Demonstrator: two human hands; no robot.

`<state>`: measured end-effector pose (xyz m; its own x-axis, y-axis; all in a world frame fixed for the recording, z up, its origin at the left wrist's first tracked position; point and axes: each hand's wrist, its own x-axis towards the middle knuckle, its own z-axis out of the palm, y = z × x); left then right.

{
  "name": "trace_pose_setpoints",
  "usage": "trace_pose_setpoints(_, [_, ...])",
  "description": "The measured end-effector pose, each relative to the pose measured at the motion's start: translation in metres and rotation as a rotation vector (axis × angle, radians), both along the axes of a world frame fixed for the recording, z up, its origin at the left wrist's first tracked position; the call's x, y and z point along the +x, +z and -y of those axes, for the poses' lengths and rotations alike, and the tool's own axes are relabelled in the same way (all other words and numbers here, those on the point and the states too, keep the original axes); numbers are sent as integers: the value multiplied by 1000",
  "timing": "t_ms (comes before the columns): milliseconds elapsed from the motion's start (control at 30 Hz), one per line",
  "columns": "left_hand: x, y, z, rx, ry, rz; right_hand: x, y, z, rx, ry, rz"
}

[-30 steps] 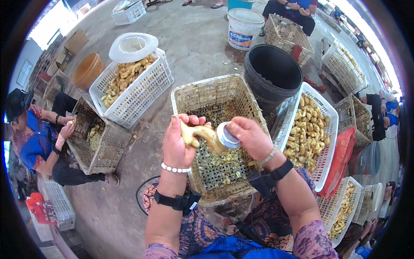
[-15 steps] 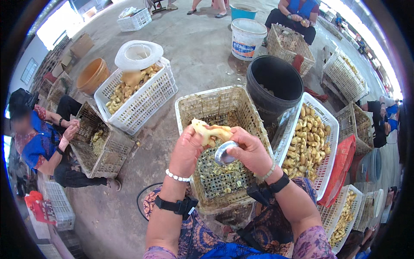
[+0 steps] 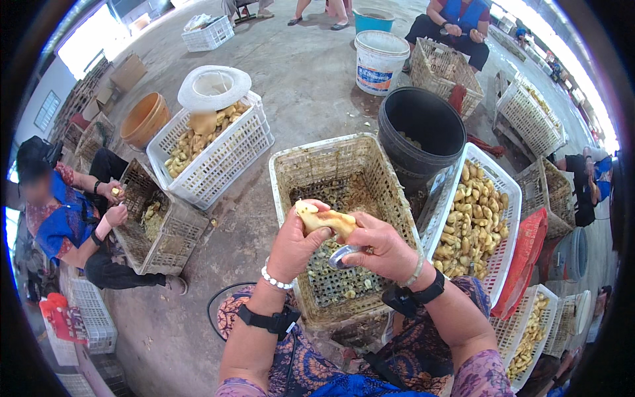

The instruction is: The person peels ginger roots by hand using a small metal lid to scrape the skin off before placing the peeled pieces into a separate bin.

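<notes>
My left hand (image 3: pixel 294 241) is closed round a pale yellow piece of ginger root (image 3: pixel 337 223), holding it over a dirty white plastic crate (image 3: pixel 397 198). At the ginger's other end my right hand (image 3: pixel 387 248) touches it with fingertips and grips a small rounded silver metal scraper (image 3: pixel 345 255). The scraper's handle is hidden in the hand, and its bowl-like end hangs just below the ginger. Thin pale peelings (image 3: pixel 337 281) lie on the crate's floor beneath both hands.
Right of the crate stand a black bucket (image 3: pixel 423 126) and a white crate of ginger (image 3: pixel 469 225), with a red sack (image 3: pixel 526 264) beside it. Another ginger crate (image 3: pixel 218 159) is ahead left. A co-worker (image 3: pixel 63 212) sits left by a stained crate (image 3: pixel 169 231).
The ginger has turned in my hands, showing a longer smooth side. The scraper has tilted edge-on and dropped slightly. The co-worker at left has moved their hands apart.
</notes>
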<state>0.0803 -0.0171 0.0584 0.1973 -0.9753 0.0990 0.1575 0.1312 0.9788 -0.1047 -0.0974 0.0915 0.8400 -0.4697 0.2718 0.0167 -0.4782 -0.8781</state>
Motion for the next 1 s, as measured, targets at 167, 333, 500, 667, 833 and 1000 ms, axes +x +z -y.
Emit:
trace_pose_setpoints(167, [-11, 0, -1, 52, -38, -142, -7, -6, 1, 8, 10, -53])
trace_pose_setpoints(333, [-11, -14, -3, 139, -90, -109, -14, -11, -1, 107, 48, -76])
trace_pose_setpoints(500, [-13, -14, -6, 218, -191, -57, -25, -10, 4, 169, 134, -182])
trace_pose_setpoints(667, [16, -9, -15, 342, -167, 61, -64, -3, 26, 414, -16, -245])
trace_pose_setpoints(833, [17, -11, -21, 289, -264, -443, -101, -28, 51, 349, -444, -323])
trace_pose_setpoints(1000, [8, 1, -14, 161, -363, -664, -198, -107, 87, 6, -823, -683])
